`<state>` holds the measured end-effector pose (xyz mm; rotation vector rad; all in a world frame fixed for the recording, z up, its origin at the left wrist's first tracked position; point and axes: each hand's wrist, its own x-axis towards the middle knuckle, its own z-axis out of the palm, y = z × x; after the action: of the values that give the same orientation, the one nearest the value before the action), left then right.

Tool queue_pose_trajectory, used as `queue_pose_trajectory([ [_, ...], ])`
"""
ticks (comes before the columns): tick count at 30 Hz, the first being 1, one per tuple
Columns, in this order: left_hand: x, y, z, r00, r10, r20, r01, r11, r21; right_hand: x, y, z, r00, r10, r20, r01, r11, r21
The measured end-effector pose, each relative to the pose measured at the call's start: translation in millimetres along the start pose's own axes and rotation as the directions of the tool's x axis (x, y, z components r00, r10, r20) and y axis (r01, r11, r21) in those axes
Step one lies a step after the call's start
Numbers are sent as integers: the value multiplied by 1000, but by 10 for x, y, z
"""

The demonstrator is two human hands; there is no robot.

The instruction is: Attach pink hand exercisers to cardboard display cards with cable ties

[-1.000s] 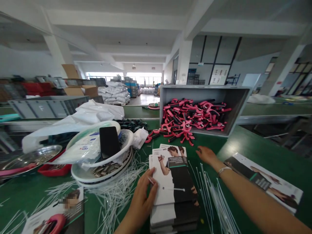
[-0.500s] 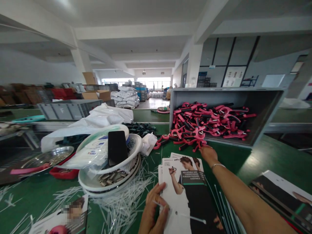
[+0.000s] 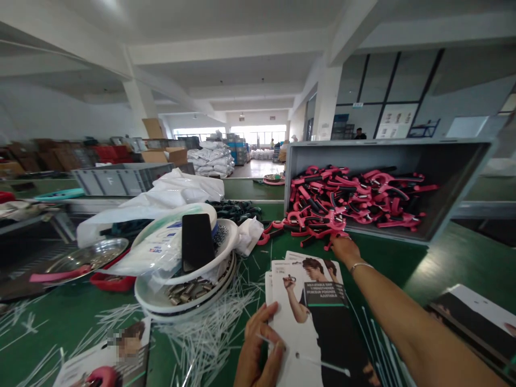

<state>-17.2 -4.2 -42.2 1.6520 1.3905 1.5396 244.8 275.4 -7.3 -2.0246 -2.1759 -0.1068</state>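
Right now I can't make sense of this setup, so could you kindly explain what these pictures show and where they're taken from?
There's no machine here. The pictures come from one camera worn on a person's head, looking forward and down, so the bare arms are the wearer's own. The left hand holds a printed card for an adjustable grip strengthener, with a white cable tie across it. The right hand reaches toward pink-and-black hand grips spilling from a tilted grey crate. On the green table lie loose white ties and stacked white bowls holding small metal parts, with a black phone on top.
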Motion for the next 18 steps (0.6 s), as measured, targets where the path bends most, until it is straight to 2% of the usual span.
queue_pose_trajectory([
  [2,6,12,-3,1000,10,7,-10,1000,-2,-91,14,-30,998,1,-67,5,995,96],
  [4,11,28,-6,1000,12,12,-11,1000,-18,-202,90,-150,987,39,-154,-7,980,200],
  [6,12,36,-9,1000,2,14,-2,999,-46,-302,214,-359,960,138,-243,-55,946,319],
  [8,12,36,-12,1000,-11,21,13,997,-78,-391,341,-622,919,275,-283,-120,879,462],
  [10,14,37,-17,1000,-13,28,16,994,-106,-492,416,-883,880,396,-263,-162,770,618],
  [12,22,52,-31,1000,-5,30,8,993,-117,-628,398,-1094,866,456,-205,-157,637,755],
  [15,48,115,-80,999,0,49,5,995,-100,-892,207,-1281,887,450,-102,-125,446,886],
  [18,85,202,-149,992,-3,124,12,997,-74,-1152,-82,-1333,915,403,1,-135,304,943],
])
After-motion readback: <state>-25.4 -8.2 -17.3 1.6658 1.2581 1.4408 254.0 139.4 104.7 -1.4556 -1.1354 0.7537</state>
